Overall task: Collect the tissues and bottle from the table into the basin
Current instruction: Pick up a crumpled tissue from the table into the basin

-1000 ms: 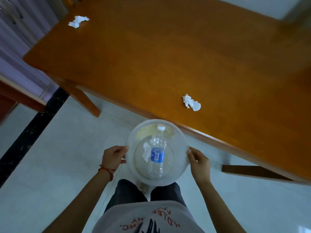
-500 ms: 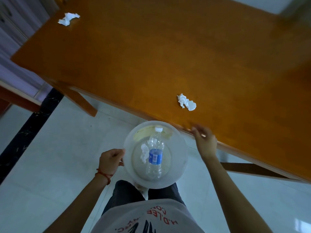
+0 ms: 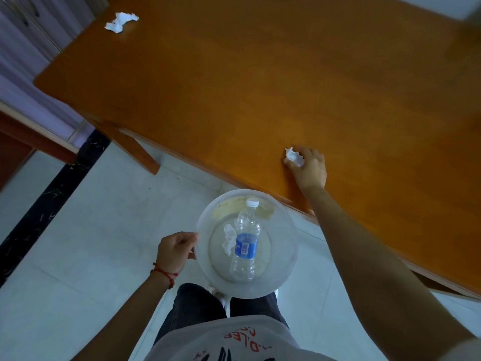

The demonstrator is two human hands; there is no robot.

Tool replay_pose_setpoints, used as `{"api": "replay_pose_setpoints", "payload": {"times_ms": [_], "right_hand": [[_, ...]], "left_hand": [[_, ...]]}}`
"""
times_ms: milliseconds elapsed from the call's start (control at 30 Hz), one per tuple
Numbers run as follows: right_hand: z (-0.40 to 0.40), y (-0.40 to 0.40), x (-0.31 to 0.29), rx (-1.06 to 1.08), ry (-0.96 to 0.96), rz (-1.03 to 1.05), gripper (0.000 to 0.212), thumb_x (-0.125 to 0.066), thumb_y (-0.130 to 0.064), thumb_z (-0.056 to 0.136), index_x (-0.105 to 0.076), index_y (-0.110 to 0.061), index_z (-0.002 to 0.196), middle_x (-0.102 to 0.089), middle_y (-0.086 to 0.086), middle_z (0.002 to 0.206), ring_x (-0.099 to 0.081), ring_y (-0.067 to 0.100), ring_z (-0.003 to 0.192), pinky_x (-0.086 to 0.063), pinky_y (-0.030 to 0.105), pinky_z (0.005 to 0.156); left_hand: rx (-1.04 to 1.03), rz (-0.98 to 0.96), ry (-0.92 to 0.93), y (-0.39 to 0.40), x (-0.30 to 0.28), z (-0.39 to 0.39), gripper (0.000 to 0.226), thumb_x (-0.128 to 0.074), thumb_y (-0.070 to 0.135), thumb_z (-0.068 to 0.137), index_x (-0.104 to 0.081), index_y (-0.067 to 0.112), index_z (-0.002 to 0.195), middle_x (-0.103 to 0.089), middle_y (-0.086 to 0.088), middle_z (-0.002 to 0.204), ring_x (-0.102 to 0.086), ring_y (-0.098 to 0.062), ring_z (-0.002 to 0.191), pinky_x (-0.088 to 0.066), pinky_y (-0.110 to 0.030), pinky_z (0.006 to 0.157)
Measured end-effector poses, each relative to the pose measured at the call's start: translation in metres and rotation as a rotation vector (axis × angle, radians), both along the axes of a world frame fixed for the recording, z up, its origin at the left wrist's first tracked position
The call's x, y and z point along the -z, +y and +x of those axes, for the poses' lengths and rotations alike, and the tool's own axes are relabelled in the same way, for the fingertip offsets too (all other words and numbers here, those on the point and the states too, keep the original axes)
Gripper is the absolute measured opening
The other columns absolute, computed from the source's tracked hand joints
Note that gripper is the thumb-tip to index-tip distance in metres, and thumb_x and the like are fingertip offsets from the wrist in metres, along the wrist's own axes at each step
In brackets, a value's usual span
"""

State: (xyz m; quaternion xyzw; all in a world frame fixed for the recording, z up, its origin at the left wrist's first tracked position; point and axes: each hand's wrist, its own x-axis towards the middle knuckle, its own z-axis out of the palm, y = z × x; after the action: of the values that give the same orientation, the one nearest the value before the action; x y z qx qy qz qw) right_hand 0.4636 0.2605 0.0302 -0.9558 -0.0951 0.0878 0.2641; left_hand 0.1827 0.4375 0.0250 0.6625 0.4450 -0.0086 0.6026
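A translucent white basin hangs in front of my legs, and my left hand grips its left rim. Inside it lie a clear plastic bottle with a blue label and a crumpled tissue. My right hand rests on the orange wooden table near its front edge, fingers closed around a crumpled white tissue. Another crumpled tissue lies at the table's far left corner.
The table's front edge runs diagonally just beyond the basin. A table leg stands at the left. Pale floor tiles with a black strip lie below. Purple curtains hang at far left.
My right hand let go of the basin's right rim, reached over the table edge and closed on the nearby tissue. My left hand alone holds the basin.
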Motion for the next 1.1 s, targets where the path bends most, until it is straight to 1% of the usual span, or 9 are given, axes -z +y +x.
{"api": "replay_pose_setpoints", "payload": {"times_ms": [167, 400, 500, 600, 700, 767, 900, 1000, 1100], "right_hand": [[-0.002, 0.000, 0.004, -0.010, 0.006, 0.031, 0.033, -0.054, -0.015, 0.089, -0.056, -0.007, 0.120, -0.052, 0.016, 0.126, -0.045, 0.031, 0.117, -0.040, 0.036, 0.093], [-0.023, 0.002, -0.014, 0.122, 0.102, 0.338, 0.021, -0.063, -0.021, 0.083, -0.067, -0.007, 0.098, -0.067, 0.014, 0.100, -0.053, 0.018, 0.080, -0.034, 0.013, 0.061], [-0.053, 0.003, -0.031, 0.108, 0.190, 0.476, 0.023, -0.067, -0.018, 0.081, -0.068, -0.009, 0.102, -0.067, 0.006, 0.096, -0.059, 0.016, 0.081, -0.042, 0.019, 0.064], [-0.092, 0.003, -0.042, 0.050, 0.265, 0.545, 0.022, -0.069, -0.015, 0.079, -0.068, -0.010, 0.100, -0.067, 0.003, 0.087, -0.057, 0.014, 0.070, -0.044, 0.022, 0.061], [-0.128, 0.001, -0.042, -0.019, 0.357, 0.559, 0.020, -0.069, -0.014, 0.079, -0.069, -0.013, 0.099, -0.065, -0.008, 0.077, -0.054, 0.006, 0.061, -0.045, 0.017, 0.058], [-0.144, -0.001, -0.036, -0.070, 0.423, 0.533, 0.019, -0.069, -0.017, 0.079, -0.069, -0.017, 0.098, -0.069, -0.006, 0.082, -0.057, 0.004, 0.066, -0.047, 0.016, 0.063], [-0.157, -0.008, -0.029, -0.168, 0.495, 0.363, 0.039, -0.071, -0.029, 0.077, -0.063, -0.018, 0.114, -0.064, -0.003, 0.117, -0.054, 0.004, 0.095, -0.042, 0.011, 0.083], [-0.154, -0.020, -0.031, -0.203, 0.403, 0.312, 0.043, -0.071, -0.030, 0.076, -0.060, -0.021, 0.117, -0.059, -0.008, 0.122, -0.046, -0.001, 0.102, -0.034, 0.000, 0.082], [-0.148, -0.031, -0.032, -0.155, 0.314, 0.311, 0.039, -0.070, -0.029, 0.078, -0.061, -0.021, 0.115, -0.061, -0.004, 0.124, -0.049, 0.003, 0.104, -0.047, 0.023, 0.094]], "left_hand": [[0.009, 0.014, 0.006, 0.002, 0.002, -0.001, 0.023, -0.059, 0.007, 0.084, -0.066, 0.014, 0.063, -0.066, -0.010, 0.060, -0.062, -0.019, 0.056, -0.055, -0.019, 0.048], [0.003, 0.006, -0.006, 0.001, 0.004, -0.002, 0.022, -0.060, 0.006, 0.083, -0.066, 0.013, 0.063, -0.066, 0.004, 0.048, -0.064, -0.008, 0.050, -0.055, -0.020, 0.048], [-0.002, 0.013, -0.008, 0.001, 0.005, -0.003, 0.023, -0.060, 0.006, 0.083, -0.067, 0.014, 0.063, -0.065, 0.001, 0.051, -0.063, -0.007, 0.050, -0.055, -0.020, 0.047], [0.012, 0.030, -0.006, 0.000, 0.005, -0.004, 0.022, -0.059, 0.007, 0.084, -0.066, 0.012, 0.064, -0.065, -0.014, 0.065, -0.064, -0.011, 0.051, -0.055, -0.020, 0.048], [0.016, 0.032, -0.003, -0.002, 0.006, -0.005, 0.021, -0.059, 0.007, 0.084, -0.066, 0.011, 0.065, -0.065, -0.017, 0.069, -0.063, -0.015, 0.053, -0.056, -0.020, 0.049], [0.010, 0.039, -0.004, -0.003, 0.007, -0.007, 0.025, -0.059, 0.007, 0.084, -0.066, 0.013, 0.061, -0.065, -0.015, 0.065, -0.064, -0.010, 0.050, -0.056, -0.020, 0.048], [0.018, 0.058, 0.002, -0.005, 0.009, -0.010, 0.026, -0.058, 0.010, 0.085, -0.065, 0.011, 0.061, -0.066, -0.021, 0.071, -0.064, -0.008, 0.050, -0.055, -0.019, 0.049], [-0.013, 0.055, -0.006, -0.006, 0.009, -0.014, 0.022, -0.057, 0.010, 0.086, -0.066, 0.007, 0.065, -0.067, -0.024, 0.077, -0.065, -0.021, 0.059, -0.055, -0.018, 0.048], [-0.059, 0.054, -0.022, -0.006, 0.007, -0.020, 0.022, -0.058, 0.009, 0.086, -0.066, 0.010, 0.065, -0.066, -0.022, 0.075, -0.061, -0.031, 0.066, -0.055, -0.018, 0.049]]}}
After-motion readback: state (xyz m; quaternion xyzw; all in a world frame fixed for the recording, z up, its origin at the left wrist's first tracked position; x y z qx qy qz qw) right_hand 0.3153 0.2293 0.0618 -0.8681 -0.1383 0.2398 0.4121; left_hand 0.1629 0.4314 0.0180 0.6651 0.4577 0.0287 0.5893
